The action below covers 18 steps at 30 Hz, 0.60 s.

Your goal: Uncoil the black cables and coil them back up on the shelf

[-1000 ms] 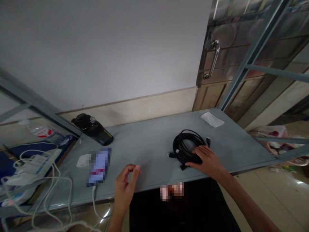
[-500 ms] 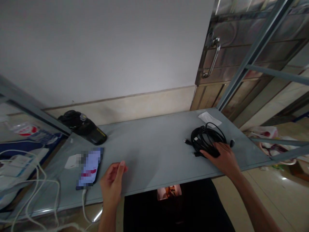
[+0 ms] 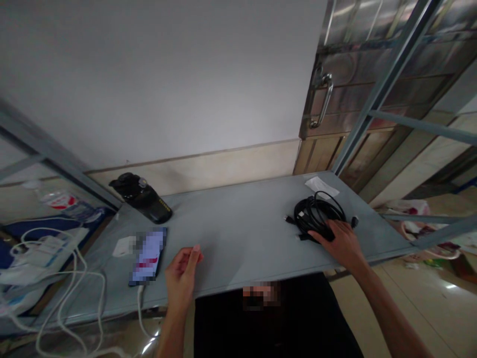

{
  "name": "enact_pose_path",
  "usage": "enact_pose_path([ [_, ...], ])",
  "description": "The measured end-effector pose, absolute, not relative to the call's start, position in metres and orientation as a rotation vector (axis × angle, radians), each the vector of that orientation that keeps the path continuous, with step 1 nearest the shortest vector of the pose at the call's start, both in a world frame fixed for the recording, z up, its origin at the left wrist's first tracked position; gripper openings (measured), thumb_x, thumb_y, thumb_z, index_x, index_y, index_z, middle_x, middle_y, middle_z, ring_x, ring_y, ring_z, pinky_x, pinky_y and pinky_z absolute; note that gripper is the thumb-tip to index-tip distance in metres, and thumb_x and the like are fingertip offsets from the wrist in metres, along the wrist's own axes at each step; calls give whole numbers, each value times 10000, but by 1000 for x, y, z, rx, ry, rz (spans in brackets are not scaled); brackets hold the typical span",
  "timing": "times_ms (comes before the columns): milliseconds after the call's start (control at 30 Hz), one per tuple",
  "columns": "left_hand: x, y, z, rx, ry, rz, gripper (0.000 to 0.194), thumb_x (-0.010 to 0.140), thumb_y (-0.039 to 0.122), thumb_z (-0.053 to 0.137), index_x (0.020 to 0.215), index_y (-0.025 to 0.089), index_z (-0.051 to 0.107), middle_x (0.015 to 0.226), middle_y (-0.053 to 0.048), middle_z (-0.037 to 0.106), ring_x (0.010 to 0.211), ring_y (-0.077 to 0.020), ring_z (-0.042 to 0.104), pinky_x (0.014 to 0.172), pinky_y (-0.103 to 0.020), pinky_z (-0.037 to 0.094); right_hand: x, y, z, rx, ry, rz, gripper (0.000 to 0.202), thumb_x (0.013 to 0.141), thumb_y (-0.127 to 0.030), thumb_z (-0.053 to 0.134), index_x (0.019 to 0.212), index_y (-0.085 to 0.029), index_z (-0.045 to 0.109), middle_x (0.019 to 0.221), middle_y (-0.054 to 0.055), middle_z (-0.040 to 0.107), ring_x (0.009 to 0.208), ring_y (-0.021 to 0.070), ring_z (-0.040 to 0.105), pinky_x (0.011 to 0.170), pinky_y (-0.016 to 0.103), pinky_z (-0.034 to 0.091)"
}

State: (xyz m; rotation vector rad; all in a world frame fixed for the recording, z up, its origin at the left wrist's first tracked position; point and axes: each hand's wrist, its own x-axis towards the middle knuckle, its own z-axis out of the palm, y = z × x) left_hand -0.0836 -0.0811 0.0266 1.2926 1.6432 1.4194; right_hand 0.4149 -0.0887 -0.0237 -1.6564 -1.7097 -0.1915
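A coil of black cable [image 3: 312,215] lies on the right part of the grey tabletop [image 3: 238,223], with connectors sticking out at its sides. My right hand [image 3: 341,243] is closed on the near edge of this coil, thumb to the left and fingers over the top. Just above the tabletop near its front edge, my left hand [image 3: 182,271] is held with curled fingers and the thumb pressed against them. Nothing shows in it. Left of that hand lies a phone [image 3: 149,254] with a lit screen and a white cable plugged into its lower end.
A black bottle [image 3: 143,198] stands at the back left. White paper pieces [image 3: 322,187] lie behind the coil, and a white card [image 3: 124,246] beside the phone. Loose white cables [image 3: 74,278] hang at the left. Metal frame posts [image 3: 391,74] rise at both ends; a wall closes the back.
The camera view has shifted slightly, so things at the left appear further right. My right hand stays on the coil and my left hand keeps its curled shape.
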Motion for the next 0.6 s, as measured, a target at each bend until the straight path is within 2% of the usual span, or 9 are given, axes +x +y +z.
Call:
enact_pose_path([
  [100, -84, -81, 24, 1282, 1602, 1447, 475, 908, 687, 831, 818, 227, 750, 765, -6, 735, 770, -198, 703, 780, -286, 558, 417, -88, -19, -1671, -1590, 17, 737, 949, -970, 565, 930, -244, 690, 946, 153, 795, 972, 394, 754, 976, 537, 549],
  [233, -83, -82, 26, 1345, 1585, 1416, 487, 908, 695, 823, 801, 226, 749, 751, -19, 749, 755, -207, 712, 767, -292, 564, 423, -88, 2, -1671, -1414, 186, 738, 1099, -854, 362, 877, -250, 723, 907, 126, 810, 894, 334, 756, 856, 460, 556],
  [300, -83, -82, 29, 1373, 1584, 1407, 488, 914, 695, 817, 796, 226, 750, 744, -23, 752, 740, -205, 704, 746, -290, 554, 423, -86, 21, -1582, -1202, 297, 734, 1090, -854, 404, 791, -247, 689, 827, 112, 778, 822, 296, 729, 810, 429, 542],
  [367, -83, -83, 30, 1390, 1582, 1410, 486, 926, 691, 805, 793, 227, 747, 743, -21, 746, 736, -203, 696, 740, -288, 546, 418, -84, 49, -1453, -1000, 356, 705, 1071, -867, 441, 738, -263, 584, 724, 69, 692, 714, 249, 666, 726, 403, 523],
  [433, -83, -83, 31, 1394, 1575, 1418, 484, 936, 686, 796, 792, 227, 742, 745, -17, 735, 741, -200, 690, 743, -286, 543, 407, -84, 83, -1274, -864, 379, 639, 1080, -837, 476, 759, -285, 492, 636, -7, 553, 569, 197, 540, 573, 364, 451],
  [500, -83, -83, 30, 1391, 1565, 1429, 481, 940, 679, 794, 790, 226, 735, 747, -13, 723, 751, -198, 682, 750, -282, 541, 388, -88, 121, -1016, -748, 424, 577, 1072, -779, 582, 779, -292, 482, 582, -65, 413, 462, 157, 358, 448, 334, 289],
  [567, -83, -82, 29, 1383, 1559, 1444, 478, 941, 671, 795, 789, 223, 731, 748, -13, 714, 755, -194, 674, 752, -278, 536, 363, -97, 158, -835, -767, 412, 560, 1064, -724, 664, 755, -287, 499, 540, -82, 335, 440, 138, 246, 424, 337, 174],
  [600, -83, -82, 29, 1377, 1557, 1452, 475, 943, 665, 796, 790, 221, 730, 748, -12, 710, 757, -192, 670, 752, -276, 533, 349, -102, 174, -788, -793, 431, 560, 1059, -735, 676, 766, -287, 513, 550, -81, 329, 457, 140, 237, 432, 338, 158],
])
